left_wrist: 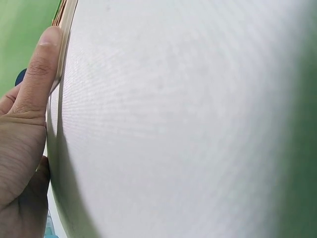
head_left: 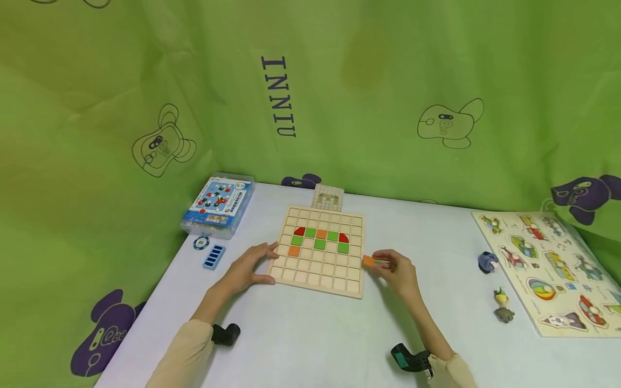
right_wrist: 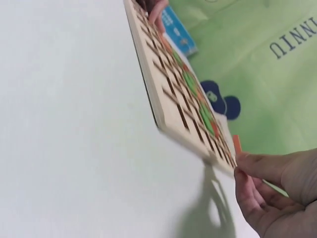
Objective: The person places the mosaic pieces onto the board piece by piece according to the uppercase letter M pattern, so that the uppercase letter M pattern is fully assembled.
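A square wooden grid board (head_left: 312, 279) lies on the table, with red, green and orange pieces in several of its cells. My left hand (head_left: 247, 265) rests at the board's left side, fingertips on the rim and thumb by the near left corner. In the left wrist view the thumb (left_wrist: 42, 67) lies straight along the board's edge. Just off the right rim, my right hand (head_left: 400, 274) pinches an orange square tile (head_left: 368, 261) between thumb and fingertips. The right wrist view shows this tile (right_wrist: 237, 144) edge-on. A small pattern card (head_left: 329, 197) sits behind the board.
A clear plastic box (head_left: 218, 205) with a blue label stands back left, a round token (head_left: 201, 243) and a blue slotted piece (head_left: 214, 257) in front. Small figures (head_left: 487, 262) and a picture puzzle board (head_left: 529, 318) lie at the right. A green curtain (head_left: 349, 145) hangs behind.
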`<state>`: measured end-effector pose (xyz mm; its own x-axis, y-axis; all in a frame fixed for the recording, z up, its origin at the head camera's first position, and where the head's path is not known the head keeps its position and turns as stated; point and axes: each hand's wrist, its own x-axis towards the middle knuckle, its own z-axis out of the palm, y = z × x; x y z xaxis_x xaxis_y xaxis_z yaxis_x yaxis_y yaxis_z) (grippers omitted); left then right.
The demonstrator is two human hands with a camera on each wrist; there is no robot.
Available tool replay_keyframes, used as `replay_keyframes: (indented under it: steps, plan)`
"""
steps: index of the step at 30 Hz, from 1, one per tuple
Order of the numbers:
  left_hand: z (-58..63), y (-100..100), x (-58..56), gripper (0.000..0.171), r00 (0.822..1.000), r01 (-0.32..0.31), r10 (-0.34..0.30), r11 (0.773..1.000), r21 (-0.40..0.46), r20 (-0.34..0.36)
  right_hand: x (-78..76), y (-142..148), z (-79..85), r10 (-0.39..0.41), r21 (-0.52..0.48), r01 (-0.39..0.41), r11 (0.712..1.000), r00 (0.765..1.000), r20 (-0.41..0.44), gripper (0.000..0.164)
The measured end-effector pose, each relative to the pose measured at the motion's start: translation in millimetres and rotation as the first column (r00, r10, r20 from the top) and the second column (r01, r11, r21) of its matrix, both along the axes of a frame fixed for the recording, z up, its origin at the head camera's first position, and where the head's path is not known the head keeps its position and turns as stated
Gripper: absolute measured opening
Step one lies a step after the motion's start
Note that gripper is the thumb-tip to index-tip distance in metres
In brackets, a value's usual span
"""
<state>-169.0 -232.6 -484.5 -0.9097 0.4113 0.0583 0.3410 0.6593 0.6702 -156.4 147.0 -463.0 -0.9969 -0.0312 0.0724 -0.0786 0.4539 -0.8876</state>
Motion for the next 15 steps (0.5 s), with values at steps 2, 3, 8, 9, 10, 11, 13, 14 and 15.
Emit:
replay_keyframes:
  steps: [2,3,8,9,10,11,13,14,15]
  plan:
    - [-0.4,0.4,-0.3,0.056,1.000,0.003,-0.003,1.000,-0.003,-0.001,-1.9,-7.8,-0.5,-0.005,-0.017,0.005,1.000,1.000,0.011,0.028]
    - [-0.1,0.8,-0.5,0.056,1.000,0.003,-0.003,1.000,-0.002,0.001,-3.0,-11.6,-0.9,-0.005,-0.021,0.005,1.000,1.000,0.011,0.028]
    - [1.0,2.5,-1.1,0.056,1.000,0.001,-0.001,1.000,-0.005,0.008,-9.1,-29.2,-3.6,0.013,-0.023,-0.014,1.000,0.999,-0.036,0.027]
    - [1.2,2.8,-1.1,0.056,1.000,0.000,0.000,1.000,-0.006,0.010,-10.3,-32.1,-4.1,0.021,-0.020,-0.022,1.000,0.998,-0.053,0.026]
    - [1.1,2.9,-1.1,0.056,1.000,-0.001,0.001,1.000,-0.009,0.011,-11.3,-34.9,-4.4,0.029,-0.019,-0.031,0.999,0.998,-0.063,0.026]
    - [1.1,2.8,-1.0,0.056,1.000,-0.002,0.002,1.000,-0.012,0.012,-12.2,-37.4,-4.7,0.038,-0.010,-0.038,0.999,0.996,-0.076,0.026]
    - [1.6,2.9,-0.9,0.055,1.000,-0.005,0.005,1.000,-0.015,0.014,-13.6,-41.4,-4.9,0.051,0.011,-0.050,0.999,0.994,-0.101,0.026]
    - [1.8,2.8,-0.8,0.055,1.000,-0.006,0.006,1.000,-0.016,0.015,-14.4,-43.1,-4.9,0.053,0.024,-0.051,0.998,0.992,-0.111,0.026]
    - [2.2,2.7,-0.8,0.055,1.000,-0.006,0.006,1.000,-0.017,0.015,-15.0,-44.5,-4.9,0.056,0.036,-0.052,0.998,0.992,-0.117,0.026]
